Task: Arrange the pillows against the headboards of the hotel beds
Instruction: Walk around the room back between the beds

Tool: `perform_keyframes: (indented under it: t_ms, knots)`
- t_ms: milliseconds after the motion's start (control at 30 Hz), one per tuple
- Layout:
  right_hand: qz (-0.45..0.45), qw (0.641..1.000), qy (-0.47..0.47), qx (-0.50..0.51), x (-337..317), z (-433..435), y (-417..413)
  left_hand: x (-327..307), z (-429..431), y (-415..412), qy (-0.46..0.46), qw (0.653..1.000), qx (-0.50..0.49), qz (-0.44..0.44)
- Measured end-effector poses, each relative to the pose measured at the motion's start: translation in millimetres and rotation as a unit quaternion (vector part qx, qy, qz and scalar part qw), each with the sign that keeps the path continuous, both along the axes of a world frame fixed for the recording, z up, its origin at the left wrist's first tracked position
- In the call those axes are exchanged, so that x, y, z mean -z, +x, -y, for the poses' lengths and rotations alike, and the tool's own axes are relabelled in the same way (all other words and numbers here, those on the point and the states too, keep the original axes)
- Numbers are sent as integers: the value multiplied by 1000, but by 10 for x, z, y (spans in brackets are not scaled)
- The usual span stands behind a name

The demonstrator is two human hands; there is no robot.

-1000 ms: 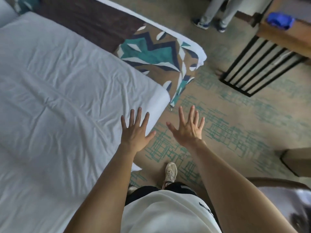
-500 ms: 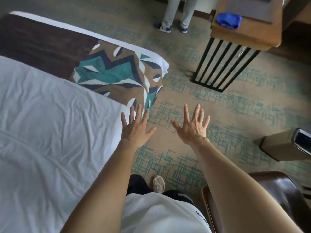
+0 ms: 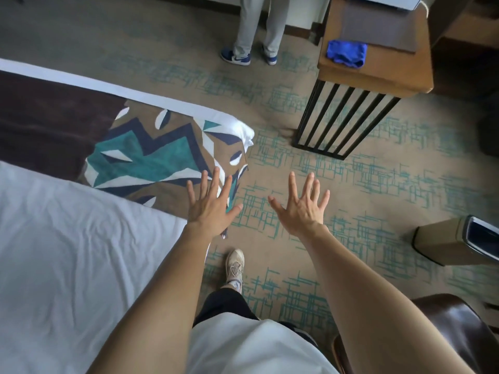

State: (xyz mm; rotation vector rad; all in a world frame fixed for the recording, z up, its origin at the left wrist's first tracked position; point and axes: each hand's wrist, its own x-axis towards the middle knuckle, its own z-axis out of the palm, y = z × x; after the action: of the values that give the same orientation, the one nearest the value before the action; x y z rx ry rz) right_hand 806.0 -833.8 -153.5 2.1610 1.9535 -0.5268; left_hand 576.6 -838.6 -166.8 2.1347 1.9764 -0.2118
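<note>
Overlapping bed edge point(image 3: 172, 221), left hand point(image 3: 212, 209); carpet point(image 3: 359, 201) beyond.

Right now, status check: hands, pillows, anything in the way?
Left hand open, empty, by the bed runner. Right hand open, empty, over carpet. No pillows or headboard in view. Person standing ahead beside the desk.

We've got the bed point(image 3: 67, 265) filling the left side, with the bed runner point(image 3: 151, 157) lying across its far end. Our left hand point(image 3: 213, 206) hangs over the runner's near corner at the bed's edge, and our right hand point(image 3: 302, 209) is beside it, out over the carpet point(image 3: 378, 190). Between our arms, our shoe point(image 3: 235, 265) stands just beside the bed. Ahead on the right is the desk point(image 3: 378, 74), with a cloth point(image 3: 347, 57) on top. Another person's legs point(image 3: 253, 28) stand behind, left of the desk. A bin point(image 3: 445, 244) sits on the carpet to the right, and a chair point(image 3: 459, 333) is nearest us.
</note>
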Motion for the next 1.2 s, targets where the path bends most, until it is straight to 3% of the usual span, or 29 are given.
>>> perform_keyframes:
  t_ms: [367,700,1200]
  knots:
    - [-17,999,34,37,-123,-1519,-407,-95,-1613,-211,-19,999,40,-10]
    - [-6,999,31,41,-76,-2409,-142,-17,-2547,2,-23,998,49,4]
    - [-26,998,28,-42,29,-4194,642,-32,-3921,727,-47,996,-71,0]
